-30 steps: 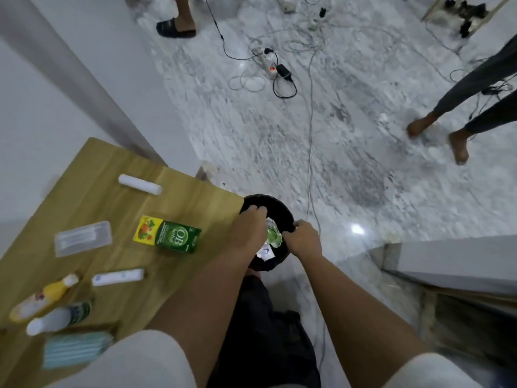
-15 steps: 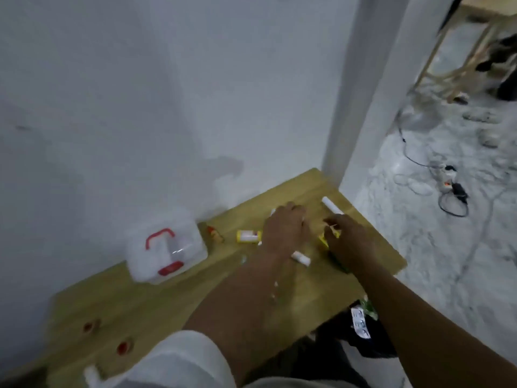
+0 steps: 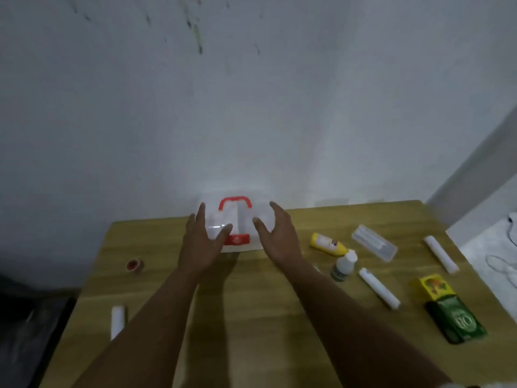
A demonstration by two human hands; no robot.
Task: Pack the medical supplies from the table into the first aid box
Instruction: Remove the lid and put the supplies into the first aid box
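The first aid box, translucent white with a red handle and red latch, stands closed at the table's far edge against the wall. My left hand is at its left side and my right hand at its right side, both with fingers spread, holding nothing. To the right lie a yellow bottle, a small white bottle, a clear plastic case, two white tubes and a green and yellow carton. A red tape roll and a white stick lie left.
The wooden table butts against a white wall. Its right edge drops to a marble floor with cables. A dark area lies off the table's left edge.
The view swung from the black bin on the floor to the table. Both hands left the bin, passed over the supplies, and now flank the first aid box.
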